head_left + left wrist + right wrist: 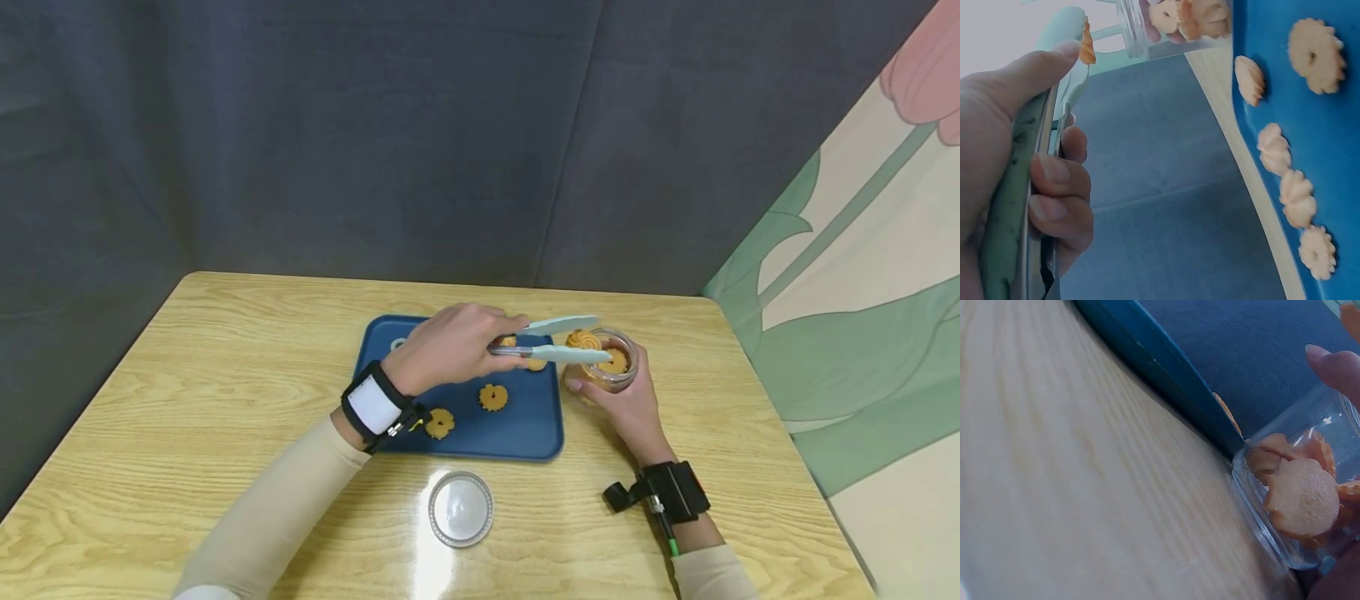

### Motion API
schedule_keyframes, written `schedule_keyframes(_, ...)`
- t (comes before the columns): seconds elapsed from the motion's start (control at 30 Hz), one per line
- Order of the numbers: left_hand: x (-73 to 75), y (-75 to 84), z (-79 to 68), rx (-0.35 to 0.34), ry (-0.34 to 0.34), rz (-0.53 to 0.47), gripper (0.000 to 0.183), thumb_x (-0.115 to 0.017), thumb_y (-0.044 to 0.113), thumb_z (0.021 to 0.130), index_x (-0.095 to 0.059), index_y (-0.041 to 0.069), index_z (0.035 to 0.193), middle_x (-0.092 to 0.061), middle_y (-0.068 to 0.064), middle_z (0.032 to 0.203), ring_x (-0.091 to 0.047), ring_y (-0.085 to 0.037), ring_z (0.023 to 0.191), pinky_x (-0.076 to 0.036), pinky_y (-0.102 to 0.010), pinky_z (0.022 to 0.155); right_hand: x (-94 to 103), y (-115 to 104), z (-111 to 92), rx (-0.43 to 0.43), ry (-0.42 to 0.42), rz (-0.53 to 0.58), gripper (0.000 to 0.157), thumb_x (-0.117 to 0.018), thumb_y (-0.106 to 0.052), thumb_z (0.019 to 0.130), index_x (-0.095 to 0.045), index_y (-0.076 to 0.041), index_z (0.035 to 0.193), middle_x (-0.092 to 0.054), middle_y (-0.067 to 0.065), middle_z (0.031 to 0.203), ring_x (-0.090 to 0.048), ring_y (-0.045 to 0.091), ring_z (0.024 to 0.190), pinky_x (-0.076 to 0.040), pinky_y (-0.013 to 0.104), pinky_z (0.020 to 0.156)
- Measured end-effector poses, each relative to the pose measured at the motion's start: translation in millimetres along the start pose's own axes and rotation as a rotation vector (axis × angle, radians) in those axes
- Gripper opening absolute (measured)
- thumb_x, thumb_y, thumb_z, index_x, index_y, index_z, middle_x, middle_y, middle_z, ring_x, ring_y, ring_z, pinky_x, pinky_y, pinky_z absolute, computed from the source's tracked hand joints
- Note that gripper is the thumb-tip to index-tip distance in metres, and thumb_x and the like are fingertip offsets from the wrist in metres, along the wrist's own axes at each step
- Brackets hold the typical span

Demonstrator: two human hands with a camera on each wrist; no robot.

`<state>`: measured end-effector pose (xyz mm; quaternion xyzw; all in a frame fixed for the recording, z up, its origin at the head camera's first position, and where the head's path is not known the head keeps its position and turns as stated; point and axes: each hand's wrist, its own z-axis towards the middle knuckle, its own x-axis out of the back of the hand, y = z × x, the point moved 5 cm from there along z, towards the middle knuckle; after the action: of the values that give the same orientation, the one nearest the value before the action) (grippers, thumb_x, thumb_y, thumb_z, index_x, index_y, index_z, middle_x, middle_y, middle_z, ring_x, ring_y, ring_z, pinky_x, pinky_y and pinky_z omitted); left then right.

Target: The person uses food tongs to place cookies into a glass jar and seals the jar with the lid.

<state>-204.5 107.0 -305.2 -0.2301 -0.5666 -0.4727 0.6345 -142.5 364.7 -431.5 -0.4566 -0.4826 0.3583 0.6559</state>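
Observation:
My left hand (453,350) grips a pair of tongs (572,355) with pale green tips. Between the tips is a swirled cookie (583,339), held beside the mouth of a clear jar (600,382). My right hand (633,412) holds that jar, fingers and thumb round its side. Several cookies (1304,500) lie inside it, as the right wrist view shows. More cookies (493,397) are spread over a blue tray (480,446) under and beside my left hand; in the left wrist view several cookies (1298,199) form a loose line near the tray's edge.
A round clear lid (461,509) lies on the wooden table (225,400) in front of the tray. Dark cloth (375,150) hangs behind the table, and a floral panel (847,333) stands along the right side.

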Motion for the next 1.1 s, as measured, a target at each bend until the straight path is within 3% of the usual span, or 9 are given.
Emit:
schedule_keyframes(0.2,-3.8,7.7,20.7,-0.002,-0.055,0.031,0.058,-0.068,0.054,0.099,-0.065,0.019,0.145,-0.052,0.006,0.074,-0.05,-0.006,0.062,-0.034,-0.019,0.054,0.8,3,-2,-0.023,-0.014,-0.005,0.094,-0.09,-0.021,0.086,-0.031,-0.025,0.159,-0.047,-0.001,0.151,-0.049,0.009,0.135,-0.039,0.015,0.107)
schedule_keyframes(0.43,-13.3,10.1,38.6,0.019,-0.115,0.079,0.061,-0.069,0.053,0.099,-0.061,0.019,0.149,-0.059,0.004,0.079,-0.053,-0.008,0.064,-0.036,-0.021,0.056,-0.6,3,-3,-0.051,-0.018,-0.043,0.098,-0.09,-0.026,0.086,-0.027,-0.025,0.161,-0.047,0.002,0.151,-0.049,0.012,0.134,-0.039,0.022,0.108)
schedule_keyframes(0.73,-20.7,2.2,43.5,0.078,-0.176,-0.031,0.067,-0.071,0.053,0.097,-0.058,0.016,0.152,-0.056,0.004,0.074,-0.05,-0.008,0.059,-0.034,-0.021,0.054,-2.6,1,-2,-0.032,-0.023,-0.009,0.096,-0.089,-0.022,0.086,-0.028,-0.024,0.16,-0.046,0.001,0.152,-0.049,0.01,0.135,-0.041,0.014,0.104)
schedule_keyframes(1.1,-16.2,-4.1,36.3,0.117,-0.116,-0.004,0.069,-0.073,0.059,0.093,-0.062,0.013,0.143,-0.042,0.003,0.07,-0.047,-0.011,0.058,-0.031,-0.023,0.054,-2.1,0,-3,-0.017,-0.011,0.007,0.091,-0.091,-0.02,0.084,-0.034,-0.027,0.155,-0.048,-0.006,0.149,-0.049,0.01,0.137,-0.04,0.017,0.109)
